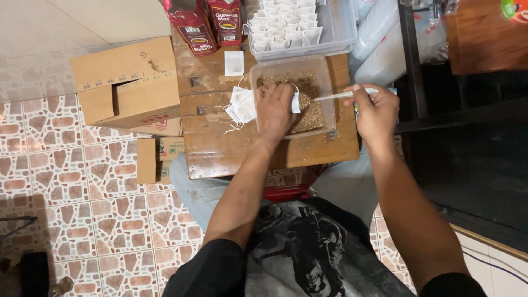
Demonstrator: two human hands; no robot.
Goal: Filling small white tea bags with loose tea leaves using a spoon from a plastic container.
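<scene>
White paper bags fill the left hand (275, 107); right hand (377, 113) pinches a spoon (335, 95).

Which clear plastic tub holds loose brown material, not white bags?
The near clear plastic tub under both hands: brown loose grains inside, spoon dipped in. The far tub holds rows of white filter bags.

Stone-patterned tile floor (66, 181) — small wooden table (220, 148), cardboard box (129, 82) beside.

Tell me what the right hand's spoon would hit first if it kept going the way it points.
Held by the right hand, the white plastic spoon points left into the clear plastic tub; it would likely meet the brown loose tea, then the left hand holding small white paper bags.
</scene>
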